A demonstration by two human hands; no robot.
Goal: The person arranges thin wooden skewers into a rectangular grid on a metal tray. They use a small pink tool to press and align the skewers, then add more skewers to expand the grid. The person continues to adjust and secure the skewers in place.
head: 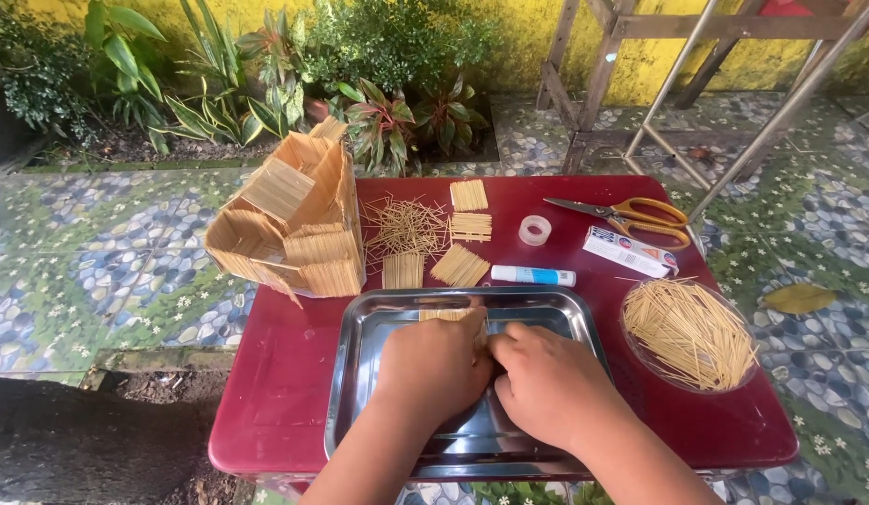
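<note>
Both hands down in the tray [350, 374], side by side. Left hand [434, 369] and right hand [546, 383] curled, fingers bent onto a small mat of sticks [450, 315] by the tray's far edge; exact grip hidden. Behind the tray: stick house [289, 220], loose sticks [403, 224], glue [533, 275], tape [534, 229], scissors [631, 215]. Right of the tray: bowl of sticks [689, 334].

Soft, even daylight outdoors; faint shadows; mild glare on steel tray [359, 327]; sharp focus throughout; slight wide-angle bending at edges.
</note>
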